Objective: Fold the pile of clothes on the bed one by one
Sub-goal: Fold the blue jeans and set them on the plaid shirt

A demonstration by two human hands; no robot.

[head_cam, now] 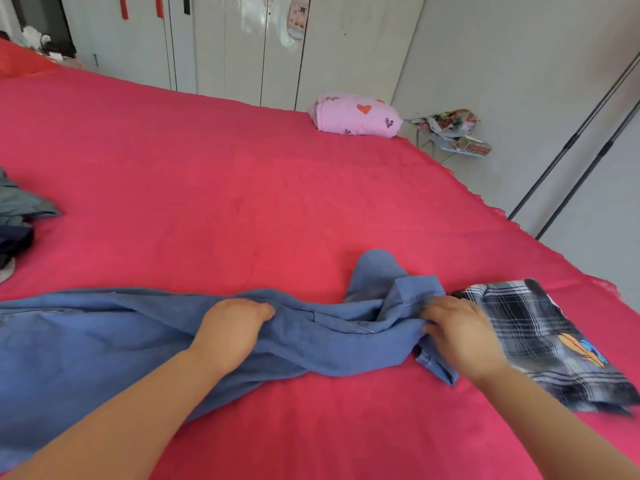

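Observation:
A blue denim shirt point(104, 341) lies bunched and stretched across the near part of the red bed point(242, 185). My left hand point(232, 329) grips a fold of its fabric near the middle. My right hand point(457, 332) pinches the shirt at its collar end, on the right. A sleeve or cuff part sticks up behind the collar. Just right of my right hand lies a folded black-and-white plaid garment point(540, 341) with an orange print. A dark pile of unfolded clothes point(17, 216) sits at the bed's left edge.
A pink pillow with hearts point(356, 116) rests at the far right corner of the bed. Beyond it a small stand holds papers and bags point(450, 129). White wardrobe doors point(242, 46) line the back wall. Two dark poles point(581, 150) lean at right.

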